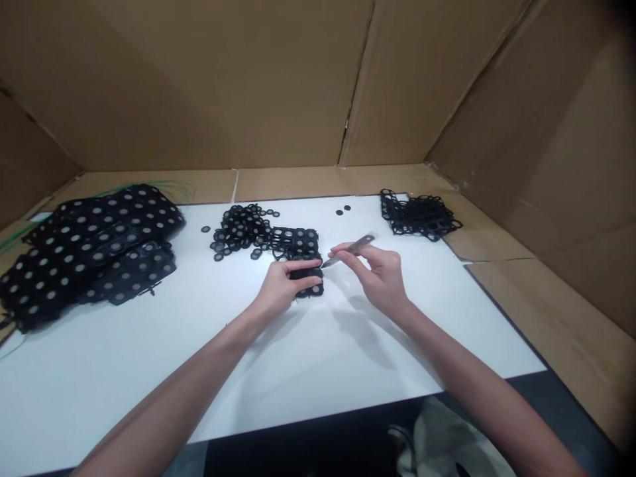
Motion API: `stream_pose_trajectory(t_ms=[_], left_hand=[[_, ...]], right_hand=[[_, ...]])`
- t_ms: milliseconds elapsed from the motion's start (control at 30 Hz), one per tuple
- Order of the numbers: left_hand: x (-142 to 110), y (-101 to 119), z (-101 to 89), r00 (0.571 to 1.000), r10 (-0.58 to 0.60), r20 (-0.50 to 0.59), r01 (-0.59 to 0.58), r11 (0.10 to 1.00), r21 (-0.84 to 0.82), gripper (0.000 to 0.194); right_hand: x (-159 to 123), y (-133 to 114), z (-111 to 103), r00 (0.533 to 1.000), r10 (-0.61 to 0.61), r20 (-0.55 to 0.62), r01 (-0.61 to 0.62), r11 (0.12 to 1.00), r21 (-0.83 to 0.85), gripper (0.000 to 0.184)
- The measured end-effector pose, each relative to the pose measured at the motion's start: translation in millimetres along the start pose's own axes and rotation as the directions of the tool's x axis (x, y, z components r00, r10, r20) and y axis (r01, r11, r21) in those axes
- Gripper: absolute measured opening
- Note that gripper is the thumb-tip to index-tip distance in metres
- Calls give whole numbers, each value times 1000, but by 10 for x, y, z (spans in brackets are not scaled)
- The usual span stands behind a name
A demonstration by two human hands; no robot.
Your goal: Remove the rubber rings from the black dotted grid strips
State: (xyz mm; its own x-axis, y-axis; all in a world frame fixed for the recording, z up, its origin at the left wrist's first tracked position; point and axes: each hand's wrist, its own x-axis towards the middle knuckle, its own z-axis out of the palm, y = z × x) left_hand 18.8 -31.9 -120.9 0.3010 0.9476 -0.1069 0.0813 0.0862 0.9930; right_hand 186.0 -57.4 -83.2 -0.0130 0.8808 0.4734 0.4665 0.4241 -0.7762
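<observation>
My left hand (282, 286) rests on a small black rubbery sheet with grey-centred discs (309, 242), its forefinger and thumb holding the sheet against the white table. Between the thumb and fingers of my right hand (380, 273) is a slim metal craft knife (358, 245). The knife's tip points left and meets the sheet's right edge, near my left fingertips. Just left of the sheet lies a pile of loose black rings with grey centres (241, 230). Part of the sheet is hidden under my left fingers.
Large black sheets with grey dots (89, 242) are heaped at the left. A tangle of black frame-like strips (421, 215) lies at the back right. Two small black discs (340, 212) sit at the back. Cardboard walls (238, 86) enclose the white table (199, 377).
</observation>
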Motion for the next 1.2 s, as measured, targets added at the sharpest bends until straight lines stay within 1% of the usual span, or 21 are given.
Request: stream_pose_trajectory(t_ms=[167,300,500,733,800,1000,1200], left_hand=[[-13,22,-3,999,38,28,-38,999,-2,39],[-10,32,-1,998,55,29,-56,998,12,40],[-2,32,5,999,48,-6,-48,999,16,41],[-10,43,2,998,55,13,-55,998,13,40],[-6,41,0,998,66,15,-66,998,15,39],[12,21,-4,997,76,21,-76,997,9,36],[20,7,-6,996,90,19,-89,996,-27,32]], right_hand=[[-16,37,45,1000,30,-3,-30,999,32,17],[-16,57,58,999,41,-9,-41,999,28,17],[-16,59,58,1000,28,4,-28,1000,12,17],[-12,60,54,999,27,30,-26,1000,-9,20],[-9,58,59,999,2,51,1,999,-47,19],[0,27,103,983,-134,123,150,979,-135,19],[14,6,153,973,-148,180,182,965,-191,20]])
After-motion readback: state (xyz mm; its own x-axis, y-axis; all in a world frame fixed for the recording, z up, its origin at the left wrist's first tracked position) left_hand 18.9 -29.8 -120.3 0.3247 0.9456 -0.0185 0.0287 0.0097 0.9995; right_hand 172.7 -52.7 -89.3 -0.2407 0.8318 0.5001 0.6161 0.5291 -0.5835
